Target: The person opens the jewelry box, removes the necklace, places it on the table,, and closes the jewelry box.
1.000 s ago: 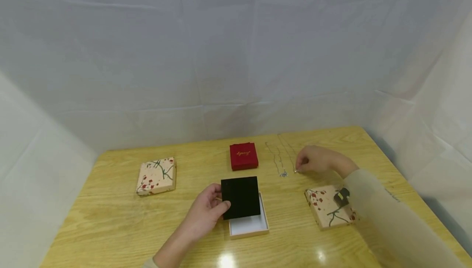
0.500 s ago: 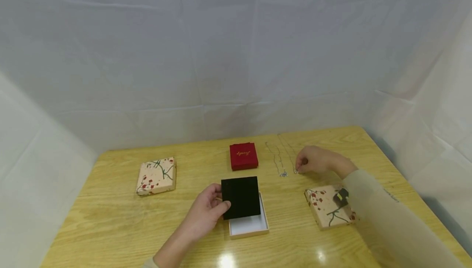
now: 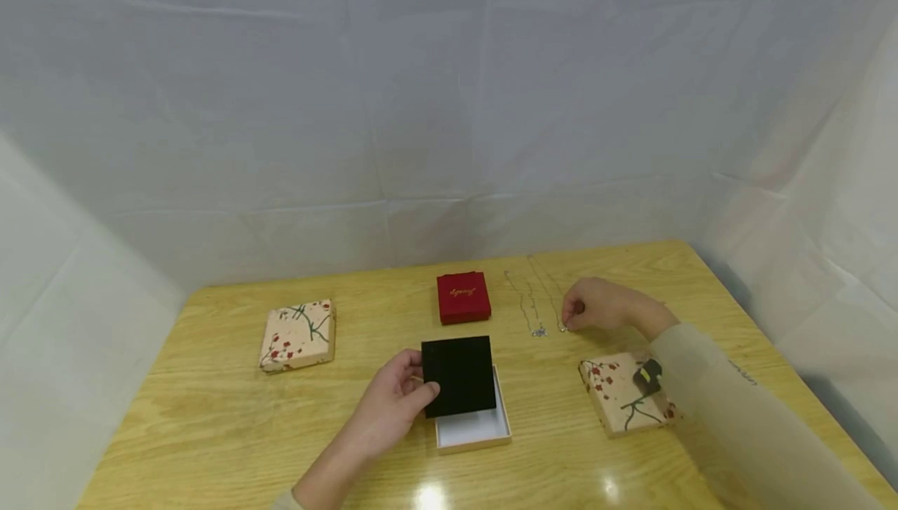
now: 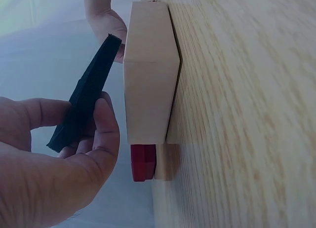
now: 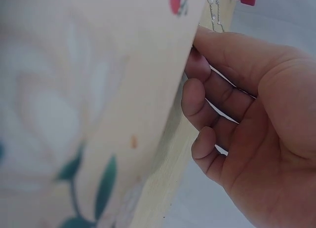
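Note:
My left hand (image 3: pixel 393 401) pinches a thin black square pad (image 3: pixel 459 376) between thumb and fingers. In the left wrist view the pad (image 4: pixel 86 97) is tilted, seen nearly edge-on beside a pale box. Under the pad in the head view is an open shallow box (image 3: pixel 477 445) with a white inside, partly covered. My right hand (image 3: pixel 596 305) is low at the table, thumb and index finger pinching the pendant end of a silver necklace (image 3: pixel 546 284); its fingertips are hidden behind a box in the right wrist view. A second silver necklace (image 3: pixel 539 331) with a bluish pendant lies to the left.
A red box (image 3: pixel 464 297) with gold lettering stands behind the black pad. One flowered box (image 3: pixel 298 336) sits at the left. Below the right forearm is a flowered lid (image 3: pixel 620 397), partly covered by the wrist camera (image 3: pixel 648 377). White cloth (image 3: pixel 421 104) hangs behind the table.

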Demonstrator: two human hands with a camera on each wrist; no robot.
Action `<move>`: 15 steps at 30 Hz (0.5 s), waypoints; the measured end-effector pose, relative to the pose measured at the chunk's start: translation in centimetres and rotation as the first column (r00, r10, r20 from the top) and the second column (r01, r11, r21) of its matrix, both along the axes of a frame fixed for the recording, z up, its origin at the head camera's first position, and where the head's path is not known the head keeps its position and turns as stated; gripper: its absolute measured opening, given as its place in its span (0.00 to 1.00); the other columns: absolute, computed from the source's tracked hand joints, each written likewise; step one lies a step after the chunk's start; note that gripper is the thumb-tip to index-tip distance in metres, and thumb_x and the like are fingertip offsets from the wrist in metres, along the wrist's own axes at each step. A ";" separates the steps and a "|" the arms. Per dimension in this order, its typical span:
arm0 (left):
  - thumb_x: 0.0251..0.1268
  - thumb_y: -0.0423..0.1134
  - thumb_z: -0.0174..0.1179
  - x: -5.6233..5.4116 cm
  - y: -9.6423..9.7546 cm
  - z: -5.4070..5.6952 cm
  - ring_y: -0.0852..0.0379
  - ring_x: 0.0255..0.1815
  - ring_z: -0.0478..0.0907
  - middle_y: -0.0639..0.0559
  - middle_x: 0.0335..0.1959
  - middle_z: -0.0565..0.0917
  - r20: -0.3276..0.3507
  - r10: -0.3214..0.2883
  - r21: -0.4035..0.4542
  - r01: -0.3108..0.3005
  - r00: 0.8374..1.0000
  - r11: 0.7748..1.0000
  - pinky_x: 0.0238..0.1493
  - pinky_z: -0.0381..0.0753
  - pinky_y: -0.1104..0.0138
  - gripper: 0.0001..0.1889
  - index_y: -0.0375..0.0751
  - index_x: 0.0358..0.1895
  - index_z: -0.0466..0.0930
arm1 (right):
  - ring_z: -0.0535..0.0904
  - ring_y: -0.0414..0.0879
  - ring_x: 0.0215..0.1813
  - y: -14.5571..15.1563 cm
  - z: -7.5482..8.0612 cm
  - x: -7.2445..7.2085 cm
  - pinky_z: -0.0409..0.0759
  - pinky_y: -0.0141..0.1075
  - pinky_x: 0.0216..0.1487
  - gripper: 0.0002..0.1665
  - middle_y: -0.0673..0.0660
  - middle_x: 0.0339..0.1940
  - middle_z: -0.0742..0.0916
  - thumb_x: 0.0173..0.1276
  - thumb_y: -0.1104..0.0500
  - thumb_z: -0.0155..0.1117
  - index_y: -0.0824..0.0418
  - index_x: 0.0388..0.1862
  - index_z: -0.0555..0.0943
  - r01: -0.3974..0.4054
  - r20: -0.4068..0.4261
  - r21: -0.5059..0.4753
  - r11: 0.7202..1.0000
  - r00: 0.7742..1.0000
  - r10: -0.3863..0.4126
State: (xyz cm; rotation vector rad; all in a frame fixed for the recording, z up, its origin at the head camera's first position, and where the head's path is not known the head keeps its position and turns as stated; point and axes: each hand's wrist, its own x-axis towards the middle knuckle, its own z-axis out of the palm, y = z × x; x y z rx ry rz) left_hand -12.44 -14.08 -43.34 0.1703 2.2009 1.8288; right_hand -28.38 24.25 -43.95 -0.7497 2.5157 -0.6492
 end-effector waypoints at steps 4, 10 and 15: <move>0.75 0.29 0.60 -0.1 0.0 0.0 0.50 0.47 0.84 0.41 0.48 0.84 -0.002 0.002 -0.005 -0.002 1.000 1.000 0.44 0.84 0.65 0.19 0.26 0.64 0.73 | 0.78 0.43 0.38 0.0 0.0 -0.1 0.80 0.39 0.43 0.05 0.47 0.35 0.86 0.75 0.64 0.70 0.56 0.37 0.88 -0.002 -0.009 -0.002 1.000 1.000 0.002; 0.76 0.30 0.60 -0.2 0.0 -0.2 0.50 0.48 0.84 0.42 0.49 0.84 -0.001 -0.004 -0.006 0.004 1.000 1.000 0.47 0.86 0.63 0.19 0.26 0.65 0.73 | 0.80 0.43 0.41 0.0 0.4 0.3 0.83 0.42 0.47 0.02 0.48 0.38 0.87 0.75 0.63 0.70 0.57 0.40 0.88 0.021 -0.015 -0.004 1.000 1.000 -0.021; 0.76 0.29 0.59 -0.2 0.0 -0.2 0.50 0.49 0.85 0.41 0.49 0.84 0.000 -0.004 0.005 0.004 1.000 1.000 0.48 0.87 0.63 0.19 0.26 0.65 0.72 | 0.81 0.43 0.41 -0.3 1.3 1.0 0.85 0.41 0.44 0.03 0.49 0.39 0.87 0.76 0.63 0.68 0.58 0.45 0.87 0.013 -0.070 -0.038 0.999 0.997 -0.016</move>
